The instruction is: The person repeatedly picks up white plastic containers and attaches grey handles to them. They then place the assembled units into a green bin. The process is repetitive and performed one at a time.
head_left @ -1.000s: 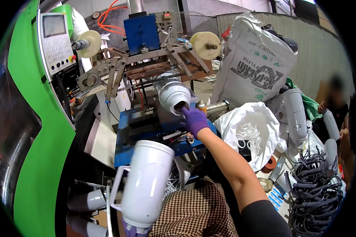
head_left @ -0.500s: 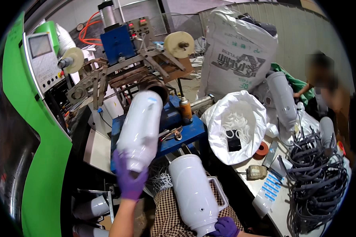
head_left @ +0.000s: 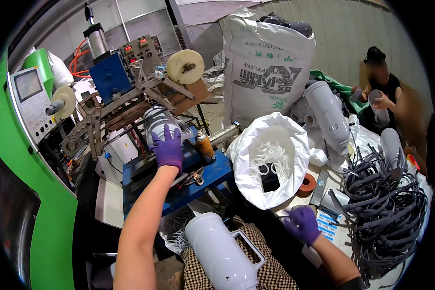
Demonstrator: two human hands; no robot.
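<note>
My left hand [head_left: 167, 147], in a purple glove, reaches forward and lies with spread fingers over a white jug body [head_left: 155, 121] seated in the fixture of the blue printing machine [head_left: 179, 186]. A second white jug body with a handle [head_left: 222, 251] rests across my lap on a checked cloth. My right hand [head_left: 302, 224], also gloved in purple, hovers over the table's edge beside the open white bag of plastic rings [head_left: 270, 162]; its fingers are curled and I cannot make out anything in them.
A spray can [head_left: 204, 145] stands on the blue machine base. A green machine with a control panel [head_left: 31, 108] fills the left. A big printed sack [head_left: 268, 72], more jug bodies [head_left: 326, 116], a heap of grey handles [head_left: 389, 203], a tape roll [head_left: 306, 184]. Another person [head_left: 382, 99] sits at the far right.
My left hand has carried the white jug body up from near my lap into the machine's fixture. My right hand left the handled jug on my lap and moved right to the table.
</note>
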